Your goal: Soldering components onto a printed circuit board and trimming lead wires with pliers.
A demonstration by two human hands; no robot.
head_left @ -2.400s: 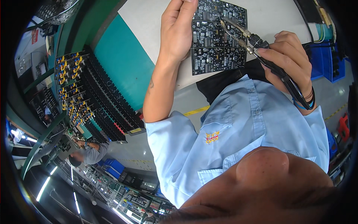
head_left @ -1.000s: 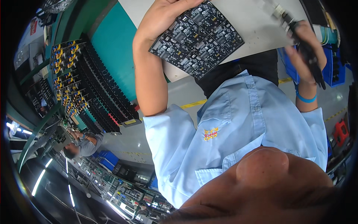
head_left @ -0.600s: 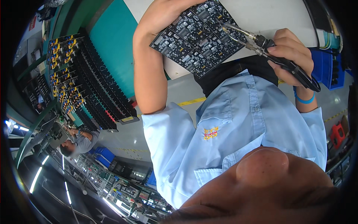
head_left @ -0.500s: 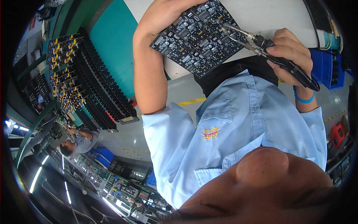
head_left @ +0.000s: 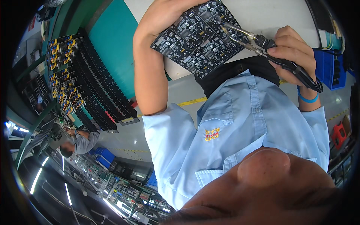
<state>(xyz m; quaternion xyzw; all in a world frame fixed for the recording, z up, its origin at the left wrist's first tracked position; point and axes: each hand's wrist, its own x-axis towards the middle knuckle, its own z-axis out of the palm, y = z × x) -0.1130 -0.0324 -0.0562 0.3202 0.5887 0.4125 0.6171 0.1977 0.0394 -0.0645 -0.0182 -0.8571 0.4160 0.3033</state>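
A black printed circuit board (head_left: 200, 43), divided into several repeated sections dense with small parts, lies at an angle on the pale worktop. Over its far left edge my left hand (head_left: 170, 11) is closed, holding it; the fingertips are cut off by the upper border of the picture. My right hand (head_left: 294, 56) grips a black-handled soldering iron (head_left: 275, 56) from the right. Two metal prongs run forward from the handle: a straight barrel and a thinner bent tube. Their ends meet over the upper right part of the board, where contact is too small to make out.
Left of my arm, a teal mat (head_left: 116, 45) covers the bench. A black slotted rack (head_left: 101, 78) stands there beside boards with yellow parts (head_left: 65, 71). Blue bins (head_left: 332, 69) sit at the right. A co-worker (head_left: 80, 142) in grey is farther off at left.
My right hand and the soldering iron's handle have shifted very slightly to the right. The circuit board and my left hand stay in place.
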